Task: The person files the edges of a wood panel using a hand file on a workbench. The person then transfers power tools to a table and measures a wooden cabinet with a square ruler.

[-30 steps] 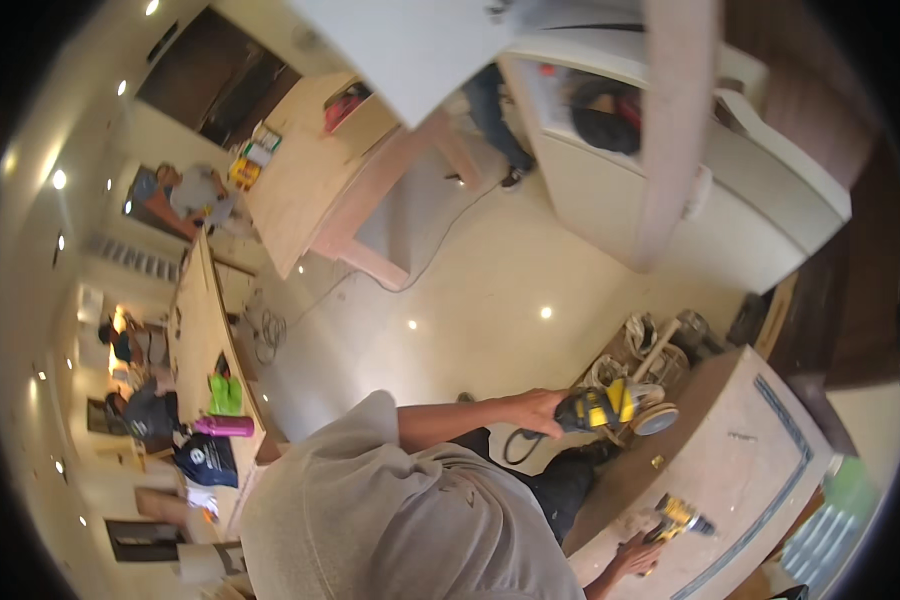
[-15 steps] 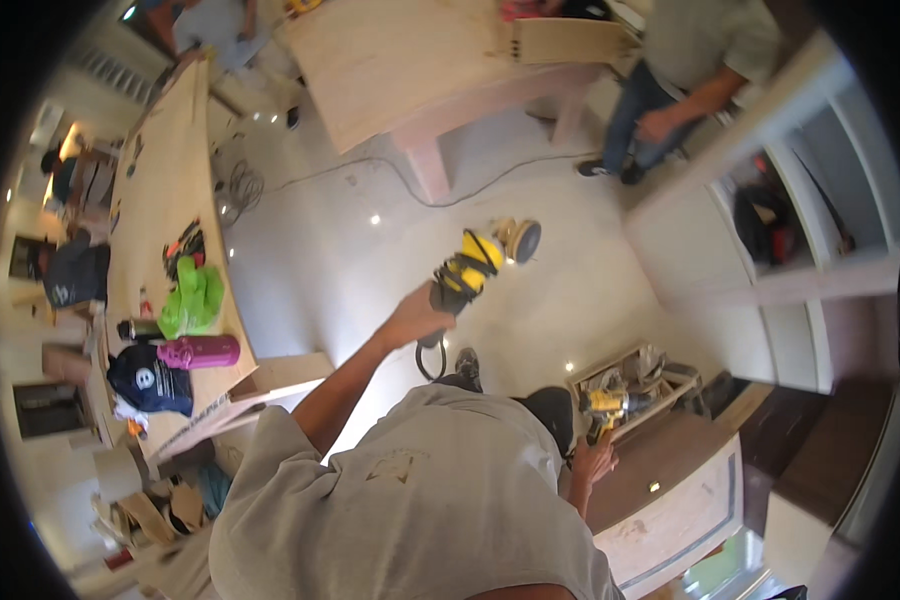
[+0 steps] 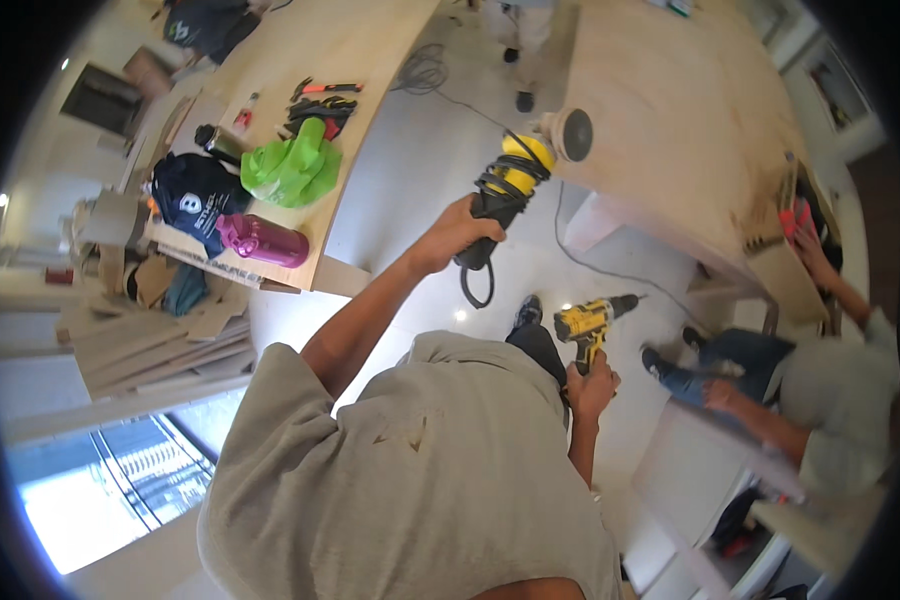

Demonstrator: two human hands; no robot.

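My left hand point(image 3: 458, 238) is wrapped round the black grip of a yellow and black disc sander point(image 3: 518, 170), held out ahead of me. Its black cord is wound around the body, with a loop hanging below the grip. The round pad at its head points up and to the right, apart from the wooden table behind it. In my right hand point(image 3: 592, 386), lower and nearer my body, is a yellow and black cordless drill point(image 3: 584, 320). Its bit points to the right, and my fingers are closed about the handle.
A left-hand workbench point(image 3: 370, 60) bears a pink bottle point(image 3: 265, 241), green bag point(image 3: 292, 170), dark bag point(image 3: 192, 195) and hammer point(image 3: 327, 88). Ahead stands a large wooden table point(image 3: 660, 110). A co-worker point(image 3: 835, 375) is at the right. A cable point(image 3: 610, 270) crosses the floor.
My view has swung to the left, bringing the workbench and large table closer. The drill has come up off the tray of tools in my right hand; the sander stays in my left.
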